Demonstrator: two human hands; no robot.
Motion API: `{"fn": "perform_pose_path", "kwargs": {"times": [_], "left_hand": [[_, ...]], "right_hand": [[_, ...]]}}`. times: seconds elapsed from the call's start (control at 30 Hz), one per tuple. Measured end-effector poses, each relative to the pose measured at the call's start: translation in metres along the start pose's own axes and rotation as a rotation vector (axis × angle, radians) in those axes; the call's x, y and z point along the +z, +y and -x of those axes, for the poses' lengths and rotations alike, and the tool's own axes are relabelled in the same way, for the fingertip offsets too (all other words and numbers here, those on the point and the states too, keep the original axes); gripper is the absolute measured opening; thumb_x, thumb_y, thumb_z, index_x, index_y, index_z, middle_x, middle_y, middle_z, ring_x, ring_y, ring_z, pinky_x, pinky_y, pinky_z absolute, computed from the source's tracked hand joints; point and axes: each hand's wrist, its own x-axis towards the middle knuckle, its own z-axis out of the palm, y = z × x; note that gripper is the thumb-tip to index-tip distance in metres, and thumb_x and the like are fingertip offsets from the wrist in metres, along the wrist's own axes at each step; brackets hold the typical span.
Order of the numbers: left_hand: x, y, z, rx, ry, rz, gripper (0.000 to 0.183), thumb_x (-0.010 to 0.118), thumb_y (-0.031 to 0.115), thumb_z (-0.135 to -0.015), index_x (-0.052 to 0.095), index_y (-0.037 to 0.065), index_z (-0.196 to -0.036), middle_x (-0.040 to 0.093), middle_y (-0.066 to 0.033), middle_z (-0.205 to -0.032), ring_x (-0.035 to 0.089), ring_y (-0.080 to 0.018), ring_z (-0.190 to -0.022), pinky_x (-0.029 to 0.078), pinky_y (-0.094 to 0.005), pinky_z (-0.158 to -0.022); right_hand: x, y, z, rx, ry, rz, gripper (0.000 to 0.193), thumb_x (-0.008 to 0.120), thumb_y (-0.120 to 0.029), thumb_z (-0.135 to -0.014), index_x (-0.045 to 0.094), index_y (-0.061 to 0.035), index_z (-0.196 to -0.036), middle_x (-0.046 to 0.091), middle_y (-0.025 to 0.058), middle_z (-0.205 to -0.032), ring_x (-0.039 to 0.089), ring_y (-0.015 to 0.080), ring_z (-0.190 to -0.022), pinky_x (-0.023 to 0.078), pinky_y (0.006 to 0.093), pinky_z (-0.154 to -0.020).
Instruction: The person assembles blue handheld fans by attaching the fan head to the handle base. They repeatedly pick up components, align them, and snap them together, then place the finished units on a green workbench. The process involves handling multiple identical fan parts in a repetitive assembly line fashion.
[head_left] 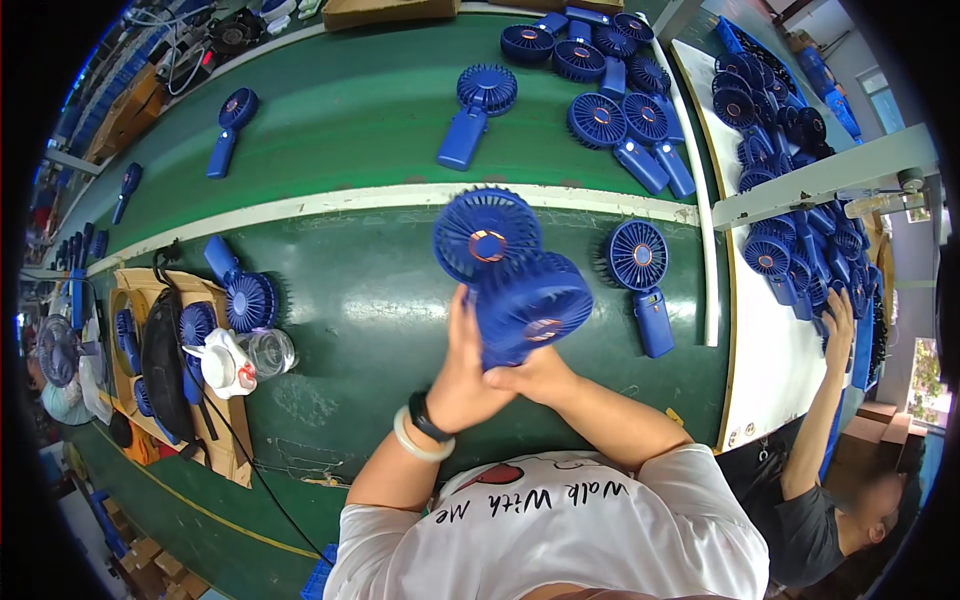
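Both hands are on two blue fans (pixel 540 302), held up over the green tabletop (pixel 370 320), roughly center of my view. Rear fan (pixel 487 238) has its round grille toward me, copper-colored ring at the hub. Front fan is tilted, motion-blurred, overlapping the rear one's lower right.

Left hand (pixel 470 372): fingers (pixel 458 322) grasping along the left side of the pair, low down. Black band (pixel 430 417) and white bangle (pixel 421 436) on that wrist. Right hand (pixel 540 377): grasping at the lower handle end, thumb across toward the left hand; rest of its fingers mostly hidden. Can't tell which hand carries which fan.

Nearby: single fan (pixel 637 256) lying on the tabletop right of the hands, grille up, handle toward me. Left side: another fan (pixel 250 300) beside an open carton (pixel 235 440) with more fans in it, plus a black pouch (pixel 165 350), a white-and-red container (pixel 222 365) and a clear jar (pixel 272 353).

Past the white rail (pixel 390 201): fans spaced along a green surface (pixel 350 120), clustered at the right. Far right: heap of fans (pixel 800 255) on a white board (pixel 755 360), a co-worker's hand (pixel 838 318) at its near edge.
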Motion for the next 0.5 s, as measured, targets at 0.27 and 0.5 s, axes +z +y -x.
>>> {"fn": "perform_pose_path", "kwargs": {"times": [0.27, 0.5], "left_hand": [[-0.01, 0.031, -0.048, 0.288, 0.146, -0.184, 0.055, 0.07, 0.024, -0.075, 0.048, -0.001, -0.12, 0.046, -0.0216, -0.127, 0.036, -0.0395, -0.124, 0.03, -0.0478, -0.101], [-0.039, -0.099, -0.214, -0.183, 0.43, -0.996, 0.057, 0.054, 0.041, -0.085, 0.047, -0.002, -0.121, 0.051, -0.0211, -0.12, 0.044, -0.0407, -0.113, 0.035, -0.0497, -0.095]], "right_hand": [[-0.053, -0.055, 0.017, 0.027, -0.228, -1.088, 0.088, 0.074, -0.042, -0.068, 0.027, -0.0158, -0.138, 0.045, 0.0087, -0.108, 0.048, 0.0227, -0.095, 0.045, 0.0384, -0.079], [-0.07, -0.077, 0.05, -0.151, -0.277, -1.274, 0.086, 0.072, -0.041, -0.07, 0.028, -0.0138, -0.138, 0.044, 0.0083, -0.11, 0.047, 0.0217, -0.096, 0.044, 0.0372, -0.08]]}}
